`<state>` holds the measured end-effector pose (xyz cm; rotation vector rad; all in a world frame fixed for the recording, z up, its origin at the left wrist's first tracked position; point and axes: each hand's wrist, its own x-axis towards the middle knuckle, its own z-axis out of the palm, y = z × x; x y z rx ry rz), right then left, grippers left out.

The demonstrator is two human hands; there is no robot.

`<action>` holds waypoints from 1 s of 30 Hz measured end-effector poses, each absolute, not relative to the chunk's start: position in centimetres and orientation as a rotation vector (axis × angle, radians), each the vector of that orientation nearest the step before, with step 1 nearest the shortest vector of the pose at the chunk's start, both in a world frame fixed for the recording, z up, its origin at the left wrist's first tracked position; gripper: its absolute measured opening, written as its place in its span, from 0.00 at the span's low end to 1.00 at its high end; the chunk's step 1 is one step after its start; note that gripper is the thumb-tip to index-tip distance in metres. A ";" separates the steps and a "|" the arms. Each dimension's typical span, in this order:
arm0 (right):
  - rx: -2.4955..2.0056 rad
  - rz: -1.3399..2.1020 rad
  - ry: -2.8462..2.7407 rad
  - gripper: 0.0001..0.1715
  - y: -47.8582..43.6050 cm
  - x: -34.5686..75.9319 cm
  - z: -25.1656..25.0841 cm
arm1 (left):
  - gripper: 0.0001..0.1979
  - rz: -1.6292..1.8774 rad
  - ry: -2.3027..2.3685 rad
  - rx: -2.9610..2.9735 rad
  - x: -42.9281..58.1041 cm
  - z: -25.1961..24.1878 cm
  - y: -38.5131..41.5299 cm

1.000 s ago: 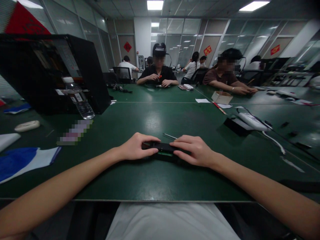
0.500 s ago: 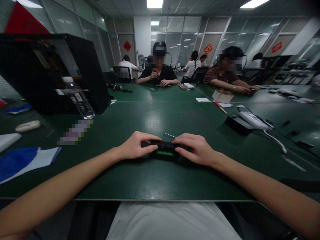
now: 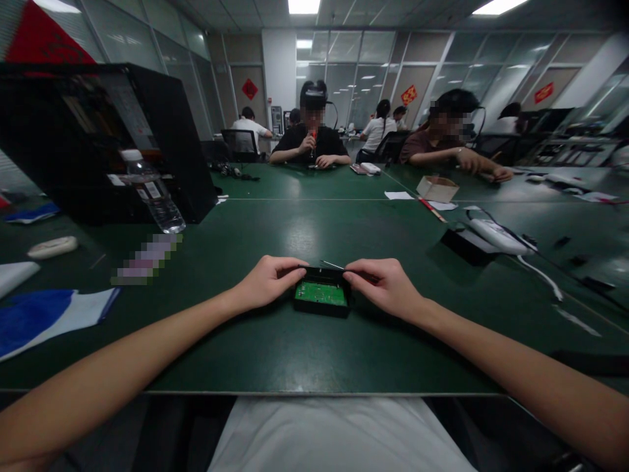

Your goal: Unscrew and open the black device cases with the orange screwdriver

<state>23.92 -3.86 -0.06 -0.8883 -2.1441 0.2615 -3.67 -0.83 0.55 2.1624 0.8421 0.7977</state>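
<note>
- The left hand [image 3: 268, 282] is pinching the left end of a black lid [image 3: 322, 275] between thumb and index finger; its other fingers are curling behind, partly hidden.
- The right hand [image 3: 386, 282] is pinching the lid's right end in the same way, thumb toward the wearer; its remaining fingers are folding in, and how tightly they are closing I cannot tell.
- Between the two hands, the black case [image 3: 322, 311] is resting on the green desk [image 3: 295, 357], with the lid tilting up along its far side.
- Inside the case, a green circuit board [image 3: 322, 293] is lying face-up and showing almost whole.
- Just beyond the case, a thin metal shaft [image 3: 333, 265] is pointing out from behind the right hand; its other end is hiding there.
- Compared with half a second ago, the lid is uncovering far more of the board, which was then showing only as a narrow green strip.
- Well left of the case, a plastic bottle [image 3: 160, 204] is leaning in view beside a black computer tower [image 3: 171, 131].
- Right of the case and farther off, a white corded device [image 3: 498, 236] is lying on the desk.
- Straight beyond the case, a co-worker [image 3: 289, 147] is holding an orange-red tool [image 3: 313, 136] higher than before.
</note>
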 end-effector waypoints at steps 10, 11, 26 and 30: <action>-0.919 0.295 -2.126 0.14 -3.6 24.0 -0.3 | 0.14 0.804 0.868 2.166 -3.5 0.9 -1.0; -0.920 0.304 -2.130 0.14 -3.6 24.0 -0.4 | 0.14 0.803 0.868 2.168 -3.5 1.0 -1.0; -0.886 0.283 -2.164 0.12 -3.6 24.1 -0.4 | 0.22 0.702 0.755 2.045 -3.8 0.7 -1.0; -0.887 0.277 -2.167 0.12 -3.7 24.1 -0.4 | 0.41 0.670 0.662 1.989 -3.6 0.2 -1.5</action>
